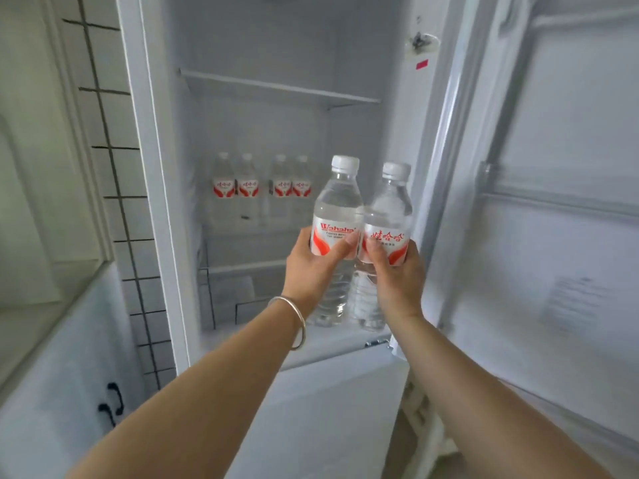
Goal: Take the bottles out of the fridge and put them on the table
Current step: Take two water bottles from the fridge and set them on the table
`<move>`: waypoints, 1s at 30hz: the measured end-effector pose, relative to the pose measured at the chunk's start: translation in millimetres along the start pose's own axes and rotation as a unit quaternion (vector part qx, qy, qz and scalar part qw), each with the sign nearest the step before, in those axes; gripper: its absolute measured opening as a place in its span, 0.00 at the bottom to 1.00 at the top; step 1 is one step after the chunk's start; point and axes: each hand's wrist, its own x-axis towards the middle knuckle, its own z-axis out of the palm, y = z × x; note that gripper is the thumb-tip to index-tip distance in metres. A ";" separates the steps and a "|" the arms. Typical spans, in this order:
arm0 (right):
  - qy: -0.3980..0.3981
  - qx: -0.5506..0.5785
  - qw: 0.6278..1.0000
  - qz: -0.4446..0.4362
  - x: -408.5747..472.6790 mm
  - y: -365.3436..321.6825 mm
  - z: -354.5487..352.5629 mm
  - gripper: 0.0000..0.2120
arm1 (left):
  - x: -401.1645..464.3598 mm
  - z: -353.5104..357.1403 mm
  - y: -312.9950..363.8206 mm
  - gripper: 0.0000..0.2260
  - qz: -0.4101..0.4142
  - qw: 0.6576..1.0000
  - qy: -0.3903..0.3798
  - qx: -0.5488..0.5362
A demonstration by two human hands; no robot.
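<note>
The white fridge (155,202) stands open in front of me. My left hand (311,271) grips a clear water bottle (337,202) with a red and white label, held upright before the fridge opening. My right hand (397,281) grips a second water bottle (389,209) of the same kind, and the two bottles touch side by side. Several more bottles (262,191) of the same kind stand in a row at the back of a fridge shelf, behind and left of my hands. No table is in view.
The fridge door (553,202) is swung open on the right with rails across it. A glass shelf (276,88) sits higher inside. A tiled wall (114,133) and a white cabinet (69,375) with dark handles lie to the left.
</note>
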 end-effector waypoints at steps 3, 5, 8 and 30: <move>0.039 -0.020 0.999 0.018 -29.0 -19.5 -52.5 0.12 | -43.0 29.8 12.3 0.25 -0.010 0.999 -0.040 0.000; 0.050 -0.035 0.998 0.018 -46.5 -29.1 -92.9 0.12 | -74.8 53.8 20.9 0.25 -0.001 0.998 -0.066 0.005; 0.081 -0.084 0.993 0.016 -73.3 -40.9 -161.1 0.13 | -124.5 93.7 30.5 0.22 -0.003 0.995 -0.102 -0.002; 0.317 -0.283 0.897 0.121 -170.1 -66.6 -684.5 0.28 | -392.5 530.4 30.7 0.25 -0.125 0.941 -0.304 -0.082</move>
